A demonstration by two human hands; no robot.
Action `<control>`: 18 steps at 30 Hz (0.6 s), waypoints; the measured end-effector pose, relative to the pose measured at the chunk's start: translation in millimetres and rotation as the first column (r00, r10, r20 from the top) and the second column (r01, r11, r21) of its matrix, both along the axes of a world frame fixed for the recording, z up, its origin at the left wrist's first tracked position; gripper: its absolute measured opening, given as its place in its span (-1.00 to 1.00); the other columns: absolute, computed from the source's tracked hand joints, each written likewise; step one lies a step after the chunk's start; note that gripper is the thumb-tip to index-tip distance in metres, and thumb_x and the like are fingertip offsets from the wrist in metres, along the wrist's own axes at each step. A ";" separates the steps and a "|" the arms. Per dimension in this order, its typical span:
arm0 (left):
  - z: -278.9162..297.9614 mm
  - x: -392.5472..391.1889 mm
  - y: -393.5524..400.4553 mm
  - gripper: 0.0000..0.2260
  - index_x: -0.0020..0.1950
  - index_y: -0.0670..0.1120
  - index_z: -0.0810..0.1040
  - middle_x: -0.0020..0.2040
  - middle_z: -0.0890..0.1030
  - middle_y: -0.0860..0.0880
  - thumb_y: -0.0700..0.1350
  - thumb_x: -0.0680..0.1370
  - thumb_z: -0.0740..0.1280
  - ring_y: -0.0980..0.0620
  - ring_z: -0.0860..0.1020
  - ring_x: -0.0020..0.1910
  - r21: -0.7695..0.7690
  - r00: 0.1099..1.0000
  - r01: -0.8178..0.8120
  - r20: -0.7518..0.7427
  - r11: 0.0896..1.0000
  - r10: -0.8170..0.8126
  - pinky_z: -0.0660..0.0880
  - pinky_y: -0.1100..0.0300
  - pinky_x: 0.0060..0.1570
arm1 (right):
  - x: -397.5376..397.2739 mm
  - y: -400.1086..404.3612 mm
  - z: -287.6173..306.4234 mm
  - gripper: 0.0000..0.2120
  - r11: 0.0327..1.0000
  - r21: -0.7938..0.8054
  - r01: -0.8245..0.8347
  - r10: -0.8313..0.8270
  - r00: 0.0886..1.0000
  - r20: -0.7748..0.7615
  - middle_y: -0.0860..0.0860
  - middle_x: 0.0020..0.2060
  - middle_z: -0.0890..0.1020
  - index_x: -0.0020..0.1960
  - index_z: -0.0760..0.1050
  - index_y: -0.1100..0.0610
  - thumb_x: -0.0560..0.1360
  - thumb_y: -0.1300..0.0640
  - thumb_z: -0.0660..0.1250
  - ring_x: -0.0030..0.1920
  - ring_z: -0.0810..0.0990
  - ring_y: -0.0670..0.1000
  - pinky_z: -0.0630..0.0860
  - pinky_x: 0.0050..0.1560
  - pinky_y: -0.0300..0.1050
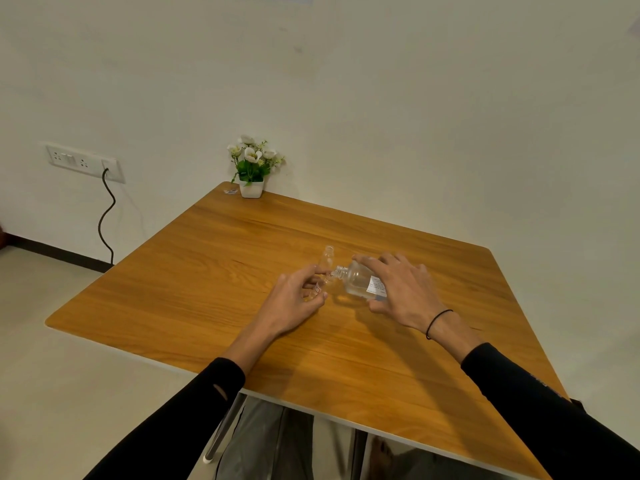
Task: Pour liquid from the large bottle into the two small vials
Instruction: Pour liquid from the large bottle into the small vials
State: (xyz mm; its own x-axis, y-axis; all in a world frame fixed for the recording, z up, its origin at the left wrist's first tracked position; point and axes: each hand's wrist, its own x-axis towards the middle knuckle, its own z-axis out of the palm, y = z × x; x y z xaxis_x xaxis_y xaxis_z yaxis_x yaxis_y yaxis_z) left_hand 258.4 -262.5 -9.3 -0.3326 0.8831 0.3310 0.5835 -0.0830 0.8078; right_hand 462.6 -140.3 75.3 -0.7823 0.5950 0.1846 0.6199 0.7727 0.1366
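My right hand (403, 289) grips the large clear bottle (356, 280), which is tipped on its side with its open threaded neck pointing left. Clear liquid lies in its lower half and a white label faces me. My left hand (298, 299) pinches a small clear vial (320, 287), tilted, with its mouth right at the bottle's neck. The second small vial (327, 258) stands upright and uncapped on the wooden table (207, 271), just behind the bottle's neck and apart from both hands.
A small white pot of white flowers (252, 168) stands at the table's far corner, with a small wrapper (230, 191) beside it. A wall socket panel (85, 162) with a hanging black cable is at the left. The table's front edge lies close to my forearms.
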 end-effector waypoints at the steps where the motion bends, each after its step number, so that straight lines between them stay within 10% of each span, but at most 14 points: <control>1: 0.3 -0.2 0.0 -0.52 0.39 0.22 0.51 0.14 0.63 0.21 -0.16 0.57 0.51 0.46 0.57 0.09 0.002 1.000 0.000 0.000 1.000 0.000 0.55 0.44 0.14 | -0.2 0.0 0.2 -0.13 1.000 0.001 0.000 0.000 1.000 0.001 -0.06 0.29 0.52 0.59 0.11 -0.25 0.43 -0.25 0.51 0.25 0.44 0.02 0.48 0.09 0.07; 18: 0.7 -0.3 0.2 -0.56 0.40 0.10 0.57 0.08 0.63 0.24 -0.22 0.57 0.49 0.54 0.57 0.08 0.012 1.000 -0.006 0.015 1.000 0.006 0.53 0.50 0.12 | -1.8 -0.6 2.6 -0.12 1.000 0.008 -0.001 0.001 1.000 0.004 -0.05 0.29 0.52 0.59 0.11 -0.26 0.42 -0.25 0.51 0.28 0.44 0.03 0.47 0.11 0.09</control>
State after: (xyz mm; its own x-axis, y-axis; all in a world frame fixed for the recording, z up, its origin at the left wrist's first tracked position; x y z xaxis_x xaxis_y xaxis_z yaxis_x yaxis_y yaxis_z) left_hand 258.1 -262.2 -8.6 -0.3427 0.8773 0.3360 0.5716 -0.0891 0.8157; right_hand 460.8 -140.9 77.9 -0.7837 0.5926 0.1862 0.6185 0.7723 0.1448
